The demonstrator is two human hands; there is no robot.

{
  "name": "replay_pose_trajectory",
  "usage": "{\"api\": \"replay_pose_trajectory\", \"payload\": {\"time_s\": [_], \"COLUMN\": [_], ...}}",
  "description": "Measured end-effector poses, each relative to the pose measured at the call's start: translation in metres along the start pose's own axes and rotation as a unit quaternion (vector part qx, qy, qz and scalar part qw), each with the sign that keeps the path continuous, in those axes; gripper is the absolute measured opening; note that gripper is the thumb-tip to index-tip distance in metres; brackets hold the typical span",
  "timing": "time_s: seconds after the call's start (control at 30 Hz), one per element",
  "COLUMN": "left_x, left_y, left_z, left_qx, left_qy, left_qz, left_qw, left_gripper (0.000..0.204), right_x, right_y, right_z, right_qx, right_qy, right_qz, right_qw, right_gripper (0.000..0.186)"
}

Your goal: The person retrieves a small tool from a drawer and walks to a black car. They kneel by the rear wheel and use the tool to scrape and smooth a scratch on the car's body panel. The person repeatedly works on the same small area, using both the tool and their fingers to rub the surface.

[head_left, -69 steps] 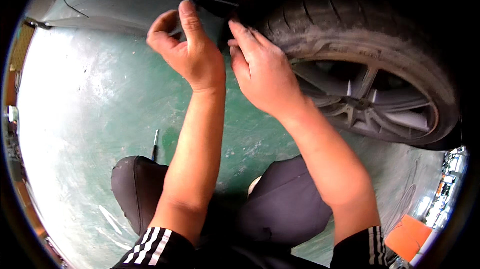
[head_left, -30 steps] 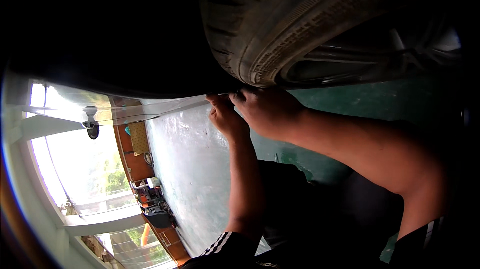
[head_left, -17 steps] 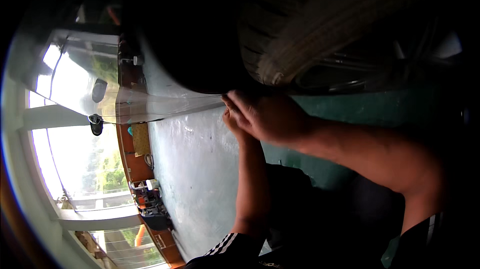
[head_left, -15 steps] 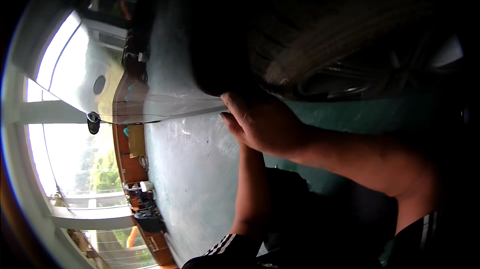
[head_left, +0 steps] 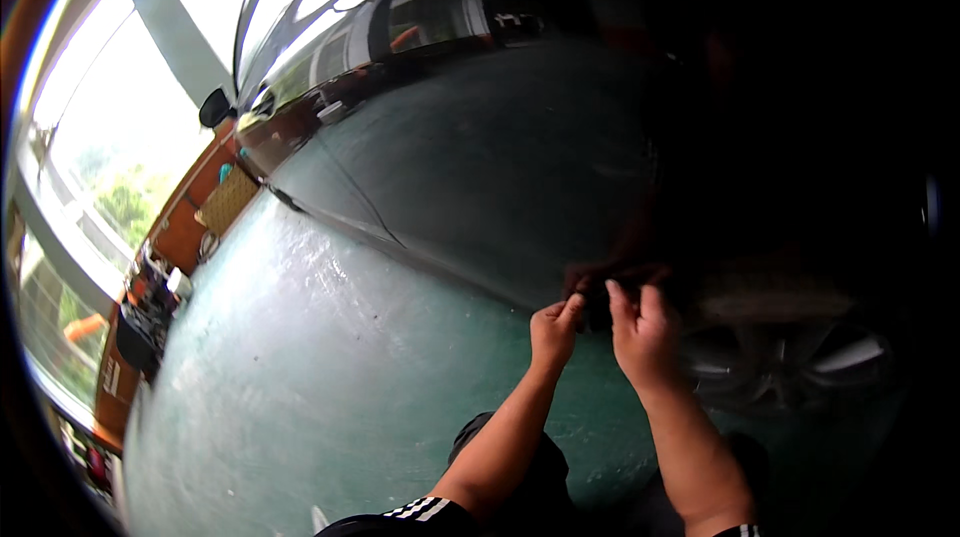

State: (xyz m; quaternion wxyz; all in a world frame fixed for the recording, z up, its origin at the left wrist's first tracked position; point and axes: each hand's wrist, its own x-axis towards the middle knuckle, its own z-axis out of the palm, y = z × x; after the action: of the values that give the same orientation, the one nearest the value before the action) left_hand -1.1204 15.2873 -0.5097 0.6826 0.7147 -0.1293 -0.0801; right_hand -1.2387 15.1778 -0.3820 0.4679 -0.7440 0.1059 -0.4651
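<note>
Car panel (head_left: 470, 177) stretches left of and above wheel (head_left: 780, 357). Left hand (head_left: 555, 334), left of wheel near panel's lower edge: thumb against curled fingers, can't tell if pinching anything. Right hand (head_left: 643, 334), just left of wheel: thumb and fingers apart. Mirror (head_left: 215, 108) far upper left of wheel.

Left hand (head_left: 553, 337), right hand (head_left: 643, 339): whether anything is gripped is hidden by shadow | wheel (head_left: 778, 362): blurred, its top swallowed by darkness | car (head_left: 480, 167): cut off by the upper edge (right side blackened too) | left sleeve (head_left: 428, 511): cropped below | clutter (head_left: 142, 325), far left: too small to be identified
</note>
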Motion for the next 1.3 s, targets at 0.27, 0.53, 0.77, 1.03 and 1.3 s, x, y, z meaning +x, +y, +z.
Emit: {"api": "replay_pose_trajectory", "payload": {"time_s": [0.27,0.53,0.77,1.03,1.3], "left_x": [0.006,0.010,0.000,0.000,-0.004], "left_y": [0.009,0.006,0.025,0.027,0.034], "left_z": [-0.006,-0.009,-0.018,-0.014,-0.011], "left_qx": [0.061,0.060,0.065,0.025,-0.004], "left_qy": [-0.028,-0.039,-0.040,-0.017,-0.027], "left_qz": [-0.044,-0.065,-0.067,-0.027,-0.037], "left_qw": [0.997,0.995,0.995,0.999,0.999], "left_gripper": [0.051,0.053,0.052,0.054,0.053], "right_x": [-0.004,-0.007,-0.011,-0.013,-0.003], "right_y": [0.008,0.015,0.010,0.018,0.001], "right_z": [-0.001,0.008,0.011,0.019,0.012], "right_qx": [0.031,0.017,-0.029,-0.039,-0.007], "right_qy": [-0.027,-0.009,-0.001,0.036,0.031], "right_qz": [0.067,0.079,0.075,0.042,-0.030], "right_qw": [0.997,0.997,0.997,0.998,0.999], "right_gripper": [0.012,0.015,0.021,0.022,0.017]}}
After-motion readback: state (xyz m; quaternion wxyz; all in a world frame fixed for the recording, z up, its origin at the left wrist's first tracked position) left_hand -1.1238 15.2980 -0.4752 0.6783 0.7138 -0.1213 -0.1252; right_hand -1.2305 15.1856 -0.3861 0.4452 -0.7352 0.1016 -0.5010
